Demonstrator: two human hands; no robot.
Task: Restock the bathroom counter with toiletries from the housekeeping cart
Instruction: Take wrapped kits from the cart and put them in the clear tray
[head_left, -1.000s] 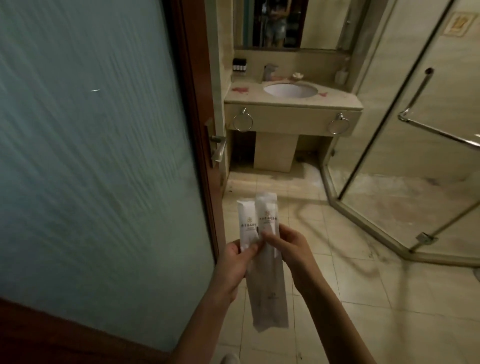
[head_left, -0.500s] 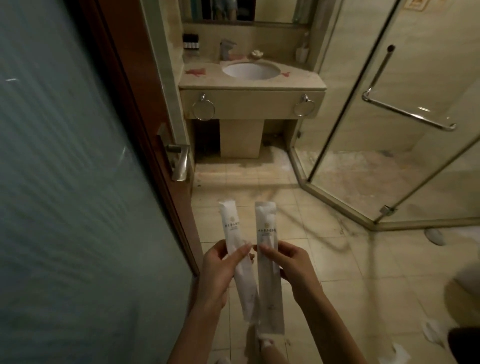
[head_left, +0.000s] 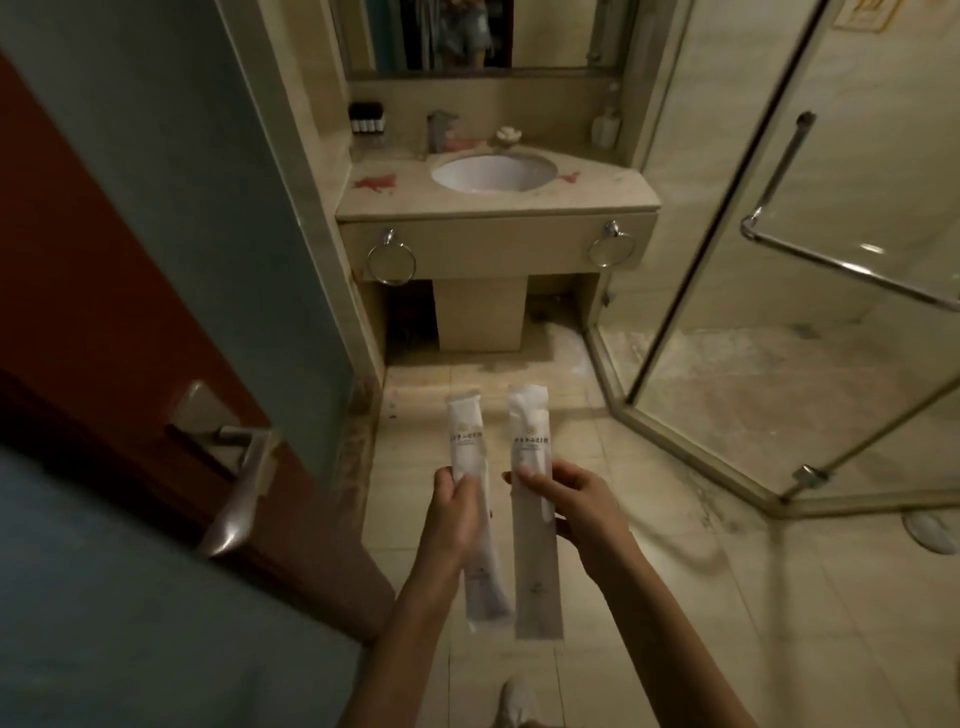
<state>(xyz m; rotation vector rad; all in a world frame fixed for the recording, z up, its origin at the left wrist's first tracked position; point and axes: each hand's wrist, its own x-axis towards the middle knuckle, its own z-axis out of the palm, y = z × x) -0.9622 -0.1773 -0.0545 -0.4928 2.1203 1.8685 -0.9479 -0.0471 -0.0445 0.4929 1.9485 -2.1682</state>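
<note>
**Sachets separated; counter not yet reached**

A second ago the two white sachets overlapped. Now the left hand (head_left: 457, 514) pinches the left sachet (head_left: 466, 447) and the right hand (head_left: 576, 506) pinches the right sachet (head_left: 530, 415), held apart. The counter (head_left: 493, 207) lies well ahead of both grips, so placement is judged pending. Above each grip runs a printed line (head_left: 531, 440), too blurred to read.

I am looking into a tiled bathroom: a stone counter (head_left: 597, 195) with a sink (head_left: 493, 174), a mirror (head_left: 431, 31), small bottles (head_left: 368, 118) and a glass shower enclosure (head_left: 779, 260).
</note>
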